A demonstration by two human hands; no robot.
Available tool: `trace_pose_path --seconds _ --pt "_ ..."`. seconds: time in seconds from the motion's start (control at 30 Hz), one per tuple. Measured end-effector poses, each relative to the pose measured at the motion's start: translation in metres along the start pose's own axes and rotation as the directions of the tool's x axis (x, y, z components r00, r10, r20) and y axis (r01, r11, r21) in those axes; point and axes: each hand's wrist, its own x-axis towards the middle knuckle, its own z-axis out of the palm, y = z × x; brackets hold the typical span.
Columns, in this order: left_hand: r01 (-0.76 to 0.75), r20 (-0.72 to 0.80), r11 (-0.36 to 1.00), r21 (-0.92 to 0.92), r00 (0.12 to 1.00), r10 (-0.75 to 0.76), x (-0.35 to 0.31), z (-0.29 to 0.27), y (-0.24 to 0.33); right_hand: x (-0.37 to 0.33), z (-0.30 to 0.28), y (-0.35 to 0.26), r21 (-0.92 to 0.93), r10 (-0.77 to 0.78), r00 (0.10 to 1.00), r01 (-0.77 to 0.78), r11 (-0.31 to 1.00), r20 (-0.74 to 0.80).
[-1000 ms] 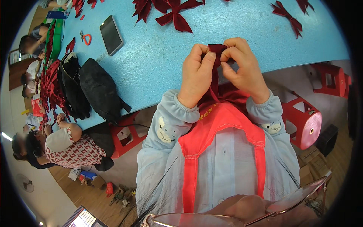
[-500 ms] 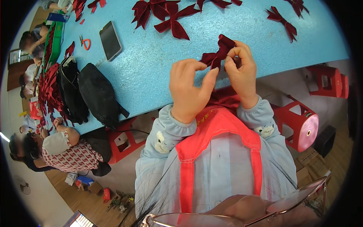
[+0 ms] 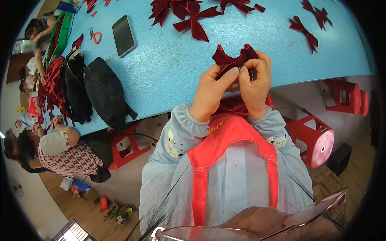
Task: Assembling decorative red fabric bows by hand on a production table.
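Note:
A dark red velvet ribbon bow [image 3: 232, 61] is held up in front of me, just over the near edge of the blue table [image 3: 169, 80]. My left hand [image 3: 210, 91] pinches its left side and middle between thumb and fingers. From the other side, my right hand [image 3: 256, 82] is closed on it, thumb and fingertip meeting near the centre. Its two loops stand up above my fingers, while my hands hide the lower part. Farther off on the table lie more red velvet bows [image 3: 196, 22], with others [image 3: 304, 34] toward the right.
To the left are a phone [image 3: 124, 36], small orange-handled snips [image 3: 95, 37], two black pouches [image 3: 105, 90] and a heap of red ribbon pieces [image 3: 53, 82]. Several people sit along the table; one wears a patterned top [image 3: 72, 154]. Red stools [image 3: 311, 138] stand at my right.
My left hand has moved right and closed onto the bow beside my right hand. The bow has turned, so both loops now point up. The view has shifted slightly.

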Motion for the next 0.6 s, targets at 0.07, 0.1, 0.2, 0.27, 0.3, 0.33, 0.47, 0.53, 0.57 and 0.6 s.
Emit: trace_pose_path --seconds 0.07,0.1,0.2,0.27,0.3,0.33,0.47,0.53,0.57,0.6 --pt "-0.066 -0.061 0.998 0.016 0.996 0.067 0.001 -0.001 -0.001 -0.002 0.001 -0.002 -0.023 0.034 0.999 -0.033 0.999 0.04" --pt "-0.091 -0.063 0.994 0.061 0.993 0.095 0.003 -0.005 -0.001 0.0 0.0 -0.002 -0.022 0.032 0.999 -0.031 0.999 0.042" --pt "-0.14 -0.061 0.979 0.15 0.987 0.15 0.007 -0.015 0.001 0.014 -0.01 -0.002 -0.043 -0.117 0.992 0.119 0.992 0.048" --pt "-0.149 -0.029 0.949 0.279 0.986 0.164 0.008 -0.017 0.004 0.028 -0.017 -0.009 0.048 -0.094 0.984 0.087 0.995 0.149" --pt "-0.153 -0.01 0.927 0.341 0.986 0.167 0.008 -0.017 0.004 0.035 -0.021 -0.012 0.135 -0.078 0.965 0.045 0.99 0.25" --pt "-0.151 -0.005 0.928 0.341 0.987 0.162 0.007 -0.017 0.004 0.038 -0.024 -0.013 0.217 -0.071 0.935 -0.007 0.976 0.349" --pt "-0.067 0.015 0.984 0.167 0.998 0.065 0.004 -0.014 0.001 0.026 -0.027 0.003 0.346 0.281 0.774 -0.534 0.771 0.567" --pt "-0.055 0.026 0.994 0.099 0.998 0.053 0.005 -0.014 -0.002 0.023 -0.027 0.008 0.329 0.288 0.794 -0.51 0.795 0.535" --pt "-0.049 0.032 0.997 0.064 0.998 0.047 0.005 -0.013 -0.003 0.022 -0.027 0.01 0.31 0.29 0.813 -0.484 0.818 0.504" --pt "-0.048 0.033 0.997 0.065 0.998 0.046 0.005 -0.014 -0.003 0.023 -0.027 0.01 0.29 0.29 0.832 -0.458 0.84 0.472"
